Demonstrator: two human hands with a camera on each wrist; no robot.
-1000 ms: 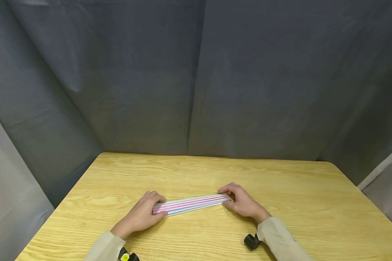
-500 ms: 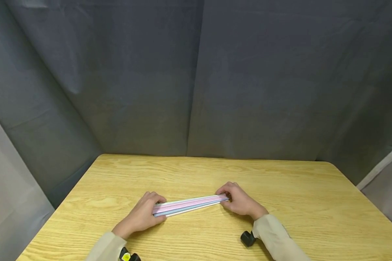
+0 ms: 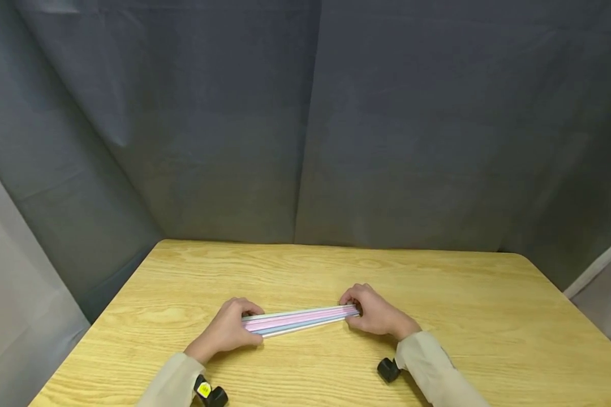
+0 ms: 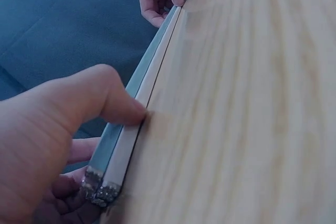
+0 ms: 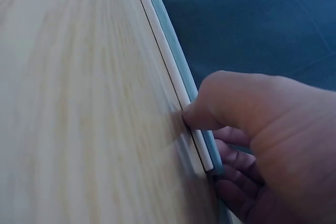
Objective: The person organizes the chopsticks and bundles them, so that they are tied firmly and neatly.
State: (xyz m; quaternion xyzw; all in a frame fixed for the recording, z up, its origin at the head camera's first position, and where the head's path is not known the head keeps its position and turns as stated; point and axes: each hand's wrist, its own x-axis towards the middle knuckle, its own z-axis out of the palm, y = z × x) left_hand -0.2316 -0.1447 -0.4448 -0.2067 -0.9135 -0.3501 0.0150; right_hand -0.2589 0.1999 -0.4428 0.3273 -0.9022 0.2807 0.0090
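A flat bundle of long, thin pastel sticks, pink, blue and white, lies aslant on the wooden table. My left hand pinches its left end, thumb on the near edge and fingers on the far edge. At the other end, my right hand grips it in the same way. In the left wrist view, the nearest sticks show dark glittery tips past the left hand. The right wrist view shows the right thumb pressing the near side of the sticks, with fingers curled on the far side.
The wood-grain table reaches back to a dark grey curtain. Lighter grey panels stand at the far left and right. A small black camera sits at the right wrist, another at the left.
Both hands keep hold of the sticks. The bright pink lines between the sticks have faded, and the visible colour bands have shifted slightly. The view has moved a little.
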